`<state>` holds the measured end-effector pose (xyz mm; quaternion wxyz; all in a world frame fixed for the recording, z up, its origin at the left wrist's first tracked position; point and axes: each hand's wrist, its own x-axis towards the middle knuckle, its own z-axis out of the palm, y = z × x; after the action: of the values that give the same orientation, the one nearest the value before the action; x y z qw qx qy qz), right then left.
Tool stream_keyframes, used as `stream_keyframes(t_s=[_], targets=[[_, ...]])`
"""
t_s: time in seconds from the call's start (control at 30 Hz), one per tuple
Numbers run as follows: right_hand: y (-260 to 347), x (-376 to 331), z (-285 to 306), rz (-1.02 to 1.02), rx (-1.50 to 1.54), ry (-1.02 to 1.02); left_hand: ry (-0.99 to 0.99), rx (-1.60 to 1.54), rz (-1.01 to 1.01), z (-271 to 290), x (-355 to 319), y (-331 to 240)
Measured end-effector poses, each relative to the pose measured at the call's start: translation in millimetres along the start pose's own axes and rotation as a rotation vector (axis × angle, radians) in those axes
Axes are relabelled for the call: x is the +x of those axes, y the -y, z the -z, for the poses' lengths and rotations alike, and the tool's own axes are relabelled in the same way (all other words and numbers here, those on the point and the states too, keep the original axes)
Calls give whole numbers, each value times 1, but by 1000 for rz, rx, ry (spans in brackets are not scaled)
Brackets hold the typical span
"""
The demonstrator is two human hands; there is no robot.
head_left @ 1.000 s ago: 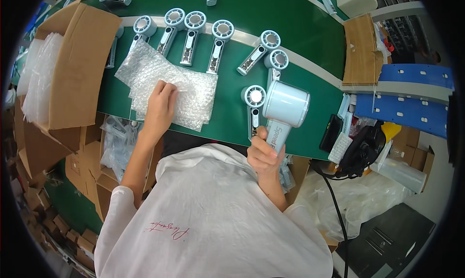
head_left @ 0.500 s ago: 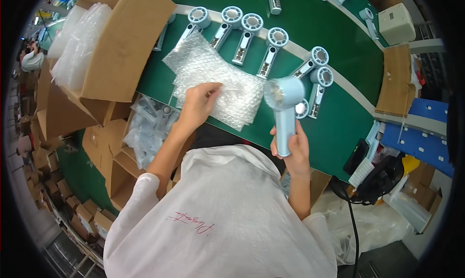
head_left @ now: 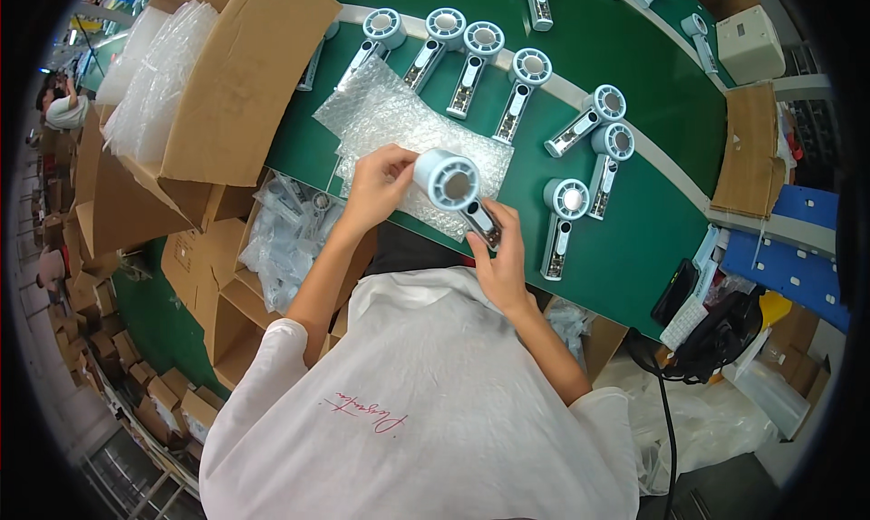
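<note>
My right hand [head_left: 501, 259] grips a light blue handheld fan [head_left: 450, 186] by its handle. The round fan head faces up and hangs over a small pile of clear bubble-wrap bags [head_left: 435, 148]. Thumb and fingers of my left hand [head_left: 379, 186] are pinched together at the bubble wrap, right beside the fan head. The fan head partly hides those fingertips. Beyond the wrap lies a row of several similar fans [head_left: 514, 103] on the green table [head_left: 652, 257]. Another fan [head_left: 560, 225] lies to the right of my right hand.
At the left stands a cardboard box [head_left: 231, 85] with bubble-wrap sheets [head_left: 168, 76] in it. Below the table edge, an open carton holds plastic-wrapped items [head_left: 285, 248]. At right are a black phone-like device [head_left: 675, 291], a black cable [head_left: 666, 429] and a white box [head_left: 749, 44].
My right hand has brought the fan leftward over the bubble wrap and turned it, so its round face shows. The left hand stays at the wrap. The view has shifted slightly.
</note>
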<state>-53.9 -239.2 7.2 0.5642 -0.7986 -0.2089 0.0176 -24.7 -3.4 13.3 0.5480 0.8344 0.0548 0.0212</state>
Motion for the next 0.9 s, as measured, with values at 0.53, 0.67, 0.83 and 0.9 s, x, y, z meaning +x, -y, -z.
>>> stream_keyframes(t_s=[0.53,0.67,0.83,0.9], targets=[[-4,-1,-5,-21,-252,-2,-180,-427,177,-7,0,-22],[-4,1,-3,5,-309,9,-203,-422,143,-4,-1,-36],[20,9,6,-18,-400,60,-35,-11,-45,-2,-4,-62],[42,16,15,-47,-500,115,-8,47,-122,-14,-10,-76]])
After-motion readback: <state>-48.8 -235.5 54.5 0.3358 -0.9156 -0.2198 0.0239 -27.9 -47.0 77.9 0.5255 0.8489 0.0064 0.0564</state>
